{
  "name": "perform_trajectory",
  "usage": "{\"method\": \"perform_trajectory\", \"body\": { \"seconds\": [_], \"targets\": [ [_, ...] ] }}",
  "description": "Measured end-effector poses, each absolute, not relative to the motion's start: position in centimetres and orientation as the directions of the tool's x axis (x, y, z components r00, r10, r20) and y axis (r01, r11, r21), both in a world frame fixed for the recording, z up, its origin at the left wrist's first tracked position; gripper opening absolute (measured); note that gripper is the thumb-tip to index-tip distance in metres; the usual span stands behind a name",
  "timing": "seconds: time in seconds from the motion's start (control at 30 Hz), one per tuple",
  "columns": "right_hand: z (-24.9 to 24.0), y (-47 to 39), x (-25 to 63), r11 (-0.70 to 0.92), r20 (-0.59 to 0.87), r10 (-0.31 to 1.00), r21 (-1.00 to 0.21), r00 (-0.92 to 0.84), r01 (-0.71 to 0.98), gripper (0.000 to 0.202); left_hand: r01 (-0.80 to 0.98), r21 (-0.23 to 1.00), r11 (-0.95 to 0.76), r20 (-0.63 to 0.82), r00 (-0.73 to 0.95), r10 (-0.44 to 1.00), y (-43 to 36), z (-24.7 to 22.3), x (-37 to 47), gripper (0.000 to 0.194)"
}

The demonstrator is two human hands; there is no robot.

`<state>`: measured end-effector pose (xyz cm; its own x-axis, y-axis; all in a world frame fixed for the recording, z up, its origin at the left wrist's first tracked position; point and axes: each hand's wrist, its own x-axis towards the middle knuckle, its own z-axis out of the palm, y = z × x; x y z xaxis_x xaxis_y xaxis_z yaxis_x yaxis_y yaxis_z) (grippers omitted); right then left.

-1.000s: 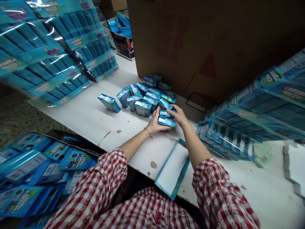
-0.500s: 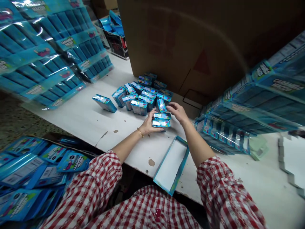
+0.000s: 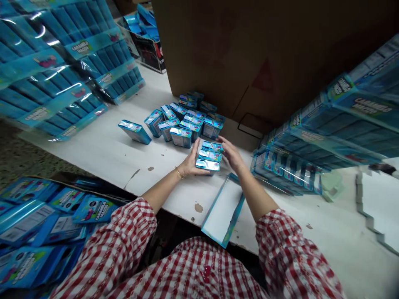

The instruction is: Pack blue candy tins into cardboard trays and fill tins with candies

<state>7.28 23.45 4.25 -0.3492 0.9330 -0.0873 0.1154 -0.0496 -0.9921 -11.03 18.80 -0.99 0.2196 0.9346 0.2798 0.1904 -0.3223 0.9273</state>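
Note:
Three small blue candy boxes (image 3: 210, 155) stand upright in a row on the white table, one behind another, their shiny narrow ends facing up. My left hand (image 3: 189, 163) is wrapped around the left side of the row, with the thumb along the front box. At the right end of the rear box my right hand (image 3: 231, 153) has its fingers curved against it; some fingertips are hidden. A shallow blue-edged tray (image 3: 222, 211) with a white inside lies close to me, below my right forearm. Behind my hands more of these candy boxes (image 3: 181, 136) stand in a loose cluster.
One candy box (image 3: 134, 131) stands apart at left. Wrapped display stacks (image 3: 62, 74) rise at the left and more stacks (image 3: 311, 137) at the right. A large cardboard box (image 3: 218, 54) closes off the back. Flat blue packages (image 3: 37, 232) fill a container at lower left.
My right hand has drawn a third candy box out of the cluster toward me. It now lines up behind the two at my left hand.

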Motion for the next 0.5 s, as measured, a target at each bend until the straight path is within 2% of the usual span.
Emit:
{"method": "perform_trajectory", "body": {
  "seconds": [0.1,0.23,0.3,0.4,0.5],
  "targets": [
    [1.9,20.1,4.7,-0.052,-0.049,0.992,-0.998,-0.115,-0.024,0.07,0.043,0.97,-0.238,0.216,0.292,0.932,18.1,-1.1,-10.3,0.127],
    [2.9,15.8,3.5,0.01,0.012,0.999,-0.999,-0.042,-0.034,0.069,-0.028,0.982,-0.189,0.191,0.196,0.962,14.4,0.9,-8.7,0.125],
    [4.5,13.0,4.7,0.042,0.042,0.999,-0.999,-0.001,-0.007,0.065,0.015,0.971,-0.239,0.229,0.239,0.944,12.3,2.7,-7.8,0.125],
    [6.3,8.6,7.5,0.051,0.047,0.989,-0.998,0.143,-0.022,0.064,0.09,0.914,-0.395,0.333,0.389,0.859,10.0,4.9,-5.9,0.125],
    [6.0,5.8,9.9,0.048,0.025,0.959,-0.996,0.283,-0.074,0.064,0.068,0.869,-0.489,0.398,0.49,0.776,9.5,4.9,-3.4,0.123]
  ]
}}
